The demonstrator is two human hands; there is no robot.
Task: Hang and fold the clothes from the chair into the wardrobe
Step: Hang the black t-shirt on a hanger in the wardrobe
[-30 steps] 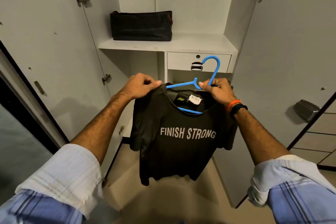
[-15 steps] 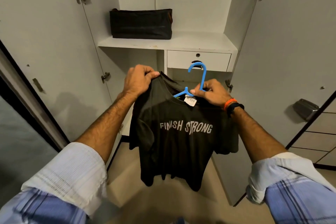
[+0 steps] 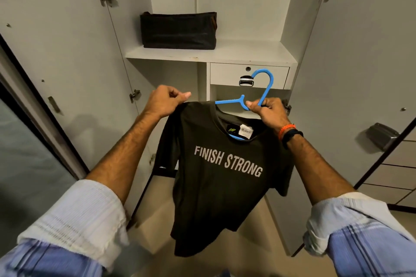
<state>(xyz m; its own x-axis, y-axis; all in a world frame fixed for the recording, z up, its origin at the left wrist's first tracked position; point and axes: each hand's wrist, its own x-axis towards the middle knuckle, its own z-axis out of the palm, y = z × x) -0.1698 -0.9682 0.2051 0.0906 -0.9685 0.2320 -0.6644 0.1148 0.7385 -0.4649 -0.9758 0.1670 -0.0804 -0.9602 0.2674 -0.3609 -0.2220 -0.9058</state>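
A black T-shirt [image 3: 216, 186] printed FINISH STRONG hangs in front of the open wardrobe [image 3: 209, 54]. A blue plastic hanger [image 3: 263, 87] is partly inside its neck opening; the hook and one arm stick out above the collar. My left hand [image 3: 166, 101] pinches the shirt's left shoulder seam. My right hand [image 3: 267, 112] grips the hanger just below the hook, at the shirt's right shoulder. The chair is out of view.
A black fabric box [image 3: 177, 29] stands on the wardrobe shelf. Below the shelf sits a white drawer [image 3: 225, 74] with a keyhole and metal pull. Both wardrobe doors [image 3: 56, 51] stand open left and right. A dark handle [image 3: 382, 137] sticks out at right.
The shirt has turned back to face me and spread wider. The hanger's hook has tilted right and one arm now shows above the collar. Both hands keep their hold.
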